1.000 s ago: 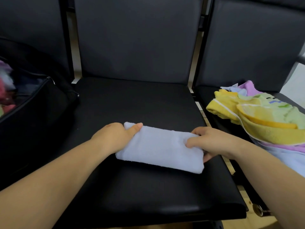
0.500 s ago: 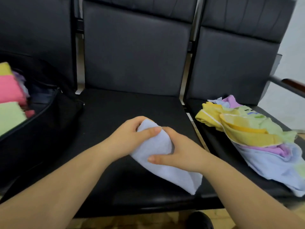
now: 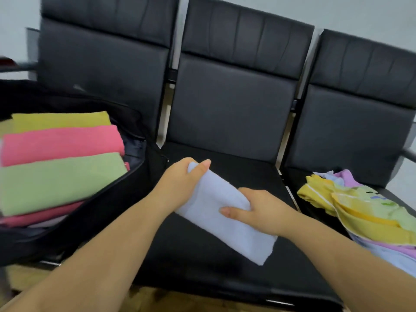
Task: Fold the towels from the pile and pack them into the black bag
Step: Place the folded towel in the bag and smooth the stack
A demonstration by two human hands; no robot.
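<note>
We grip the folded pale-blue towel (image 3: 225,212) above the middle seat (image 3: 245,174): left hand (image 3: 180,183) pinching its far end, right hand (image 3: 258,210) curled round its middle. Keep the fold tight while moving left into the black bag (image 3: 94,224).

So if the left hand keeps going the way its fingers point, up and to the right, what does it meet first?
Probably the bare middle seat, then its backrest. The left hand grips the light blue towel, thumb aimed up-right; nothing else shows in that line, though depth is unclear.
</note>
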